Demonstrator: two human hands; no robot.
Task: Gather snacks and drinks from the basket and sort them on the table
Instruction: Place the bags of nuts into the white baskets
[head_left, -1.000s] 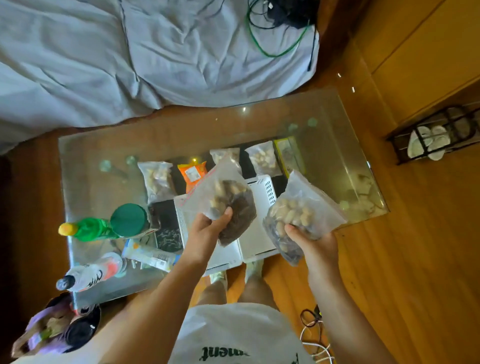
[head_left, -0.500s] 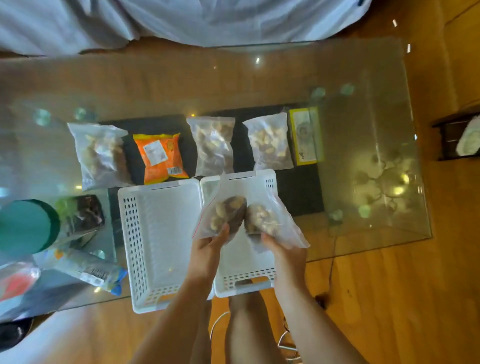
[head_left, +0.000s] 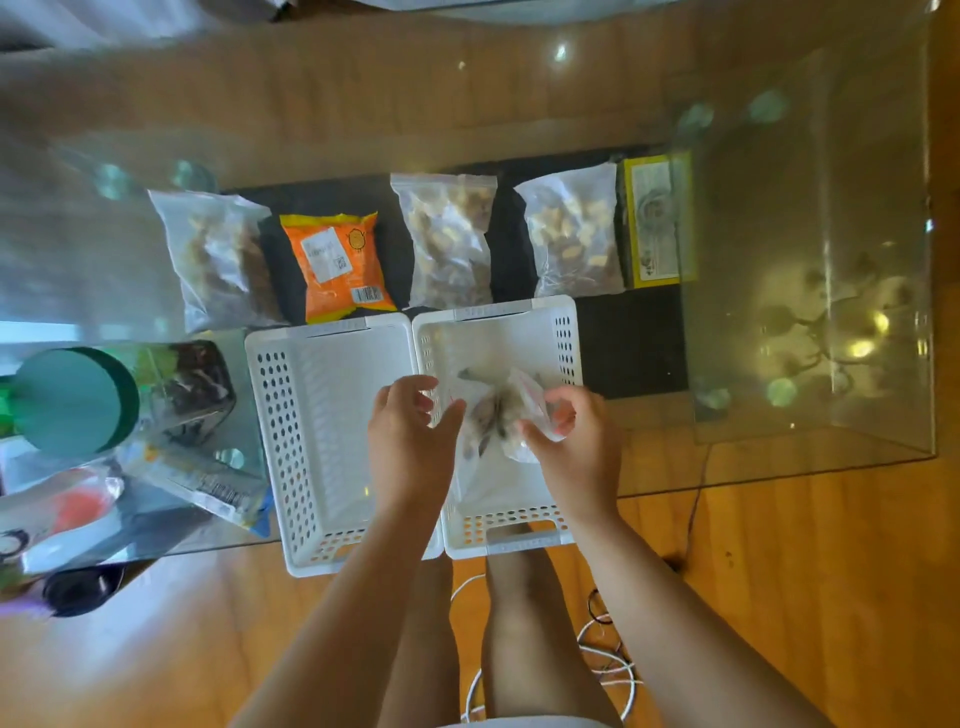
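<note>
Your left hand (head_left: 410, 441) over right basket (head_left: 566, 332), fingers loosely curled, grasping nothing clearly. Your right hand (head_left: 576, 441) pinches blurred clear snack bags (head_left: 493, 415) inside that basket. Left basket (head_left: 322, 415) touches it. Behind baskets, row on glass table (head_left: 810, 260): clear bag (head_left: 218, 254), orange packet (head_left: 337, 265), two more clear bags (head_left: 452, 239), yellow box (head_left: 654, 218). Bottles (head_left: 78, 395) at left.

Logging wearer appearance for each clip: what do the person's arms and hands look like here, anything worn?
Both forearms are bare to the frame's lower edge, with no sleeves in view. The left hand and right hand show no gloves, rings, watch or wristband. A strip of white garment shows at the bottom edge.
</note>
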